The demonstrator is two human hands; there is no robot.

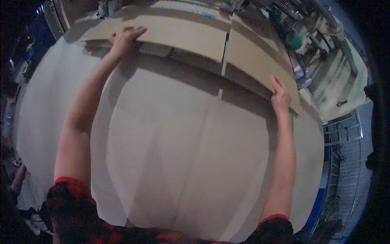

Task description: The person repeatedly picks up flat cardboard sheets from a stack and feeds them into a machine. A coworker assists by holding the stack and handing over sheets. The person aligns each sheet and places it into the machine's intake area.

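A long tan cardboard sheet [174, 36] with a slot cut into its near edge lies across the far side, its near edge raised over a larger pale cardboard sheet [170, 122]. At the left part of that raised edge, my left hand [125, 40] is closed with its fingers over the top face. Toward the right end, my right hand [280, 96] grips the same edge, fingers on top. The undersides of both hands are hidden. Both forearms reach out over the larger sheet, which has a crease and a short slot.
Metal machine parts [313, 36] stand at the far right, beside a pale machine surface [341, 89] with a small bolt-like piece on it. A ribbed metal surface with rails [345, 162] runs along the right. Another person's arm [18, 179] shows at the left edge.
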